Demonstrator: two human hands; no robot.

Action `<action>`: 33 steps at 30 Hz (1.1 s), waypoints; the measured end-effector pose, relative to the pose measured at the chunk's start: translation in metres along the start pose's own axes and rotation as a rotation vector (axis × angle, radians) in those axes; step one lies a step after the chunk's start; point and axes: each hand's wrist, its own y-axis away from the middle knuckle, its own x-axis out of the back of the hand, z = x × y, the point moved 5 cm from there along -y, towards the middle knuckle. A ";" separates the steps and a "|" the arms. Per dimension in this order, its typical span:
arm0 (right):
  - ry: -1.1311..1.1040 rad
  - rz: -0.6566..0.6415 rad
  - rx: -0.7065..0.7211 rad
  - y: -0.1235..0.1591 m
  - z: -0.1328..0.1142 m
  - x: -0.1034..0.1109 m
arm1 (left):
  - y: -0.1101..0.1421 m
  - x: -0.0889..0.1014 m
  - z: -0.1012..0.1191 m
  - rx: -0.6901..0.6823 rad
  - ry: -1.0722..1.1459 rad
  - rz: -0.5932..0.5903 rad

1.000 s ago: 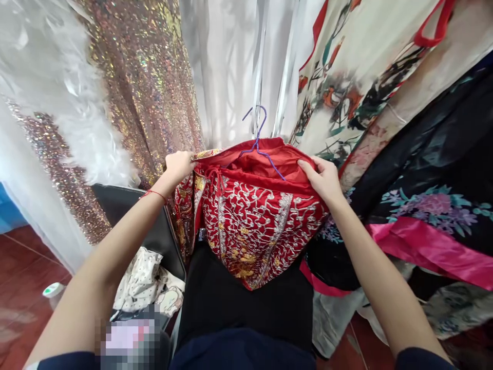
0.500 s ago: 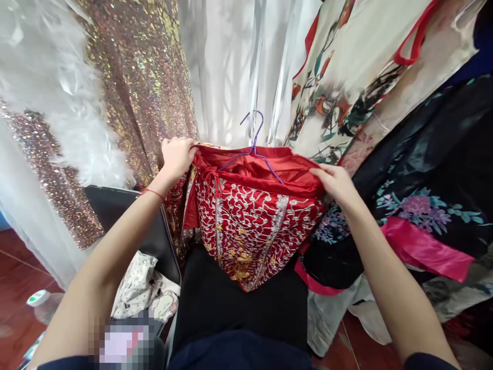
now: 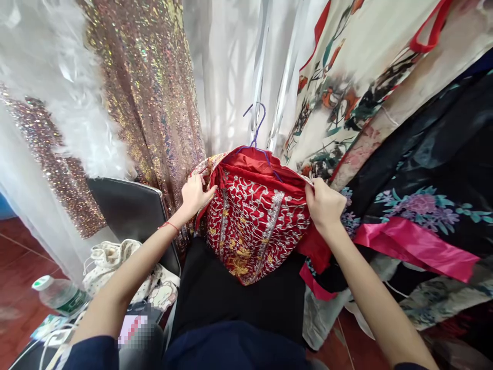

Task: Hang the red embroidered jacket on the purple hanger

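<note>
Well, red garment point(image 3: 252, 221) in hands point(image 3: 195, 196) point(image 3: 327, 205)

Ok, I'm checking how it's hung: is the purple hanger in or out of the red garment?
Partly in: the purple hanger has its lower bars inside the red garment's open top, while its hook stands out above.

Navy sleeves point(image 3: 92, 353), thin red wrist cord point(image 3: 168, 224)
</note>
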 end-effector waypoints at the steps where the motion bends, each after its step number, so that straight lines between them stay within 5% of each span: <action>1: -0.003 -0.002 0.012 0.001 -0.002 0.002 | 0.004 -0.010 -0.001 0.019 0.007 -0.043; 5: -0.023 -0.017 0.026 0.003 -0.008 0.009 | 0.005 -0.042 -0.007 0.106 0.067 -0.190; 9: -0.046 -0.067 0.004 0.006 -0.006 0.009 | -0.015 -0.041 -0.018 0.093 0.127 -0.155; 14: -0.030 -0.138 -0.044 -0.005 -0.002 0.017 | -0.059 -0.003 -0.036 0.143 0.167 -0.040; 17: -0.029 -0.060 -0.176 -0.024 0.008 0.052 | -0.076 0.032 -0.030 0.150 0.134 0.042; 20: -0.010 0.148 -0.316 -0.029 0.015 0.106 | -0.061 0.070 -0.001 0.074 0.004 0.106; 23: -0.079 0.284 -0.222 -0.009 -0.006 0.140 | -0.011 0.092 0.040 0.014 -0.178 -0.037; 25: -0.105 0.174 -0.125 0.012 -0.033 0.128 | 0.026 0.098 0.063 0.038 -0.240 -0.147; 28: -0.110 -0.189 0.034 0.043 -0.076 0.068 | 0.061 0.093 0.093 -0.007 -0.252 -0.253; 33: -0.075 -0.355 -0.041 0.057 -0.079 -0.010 | 0.059 0.070 0.113 -0.074 -0.228 -0.294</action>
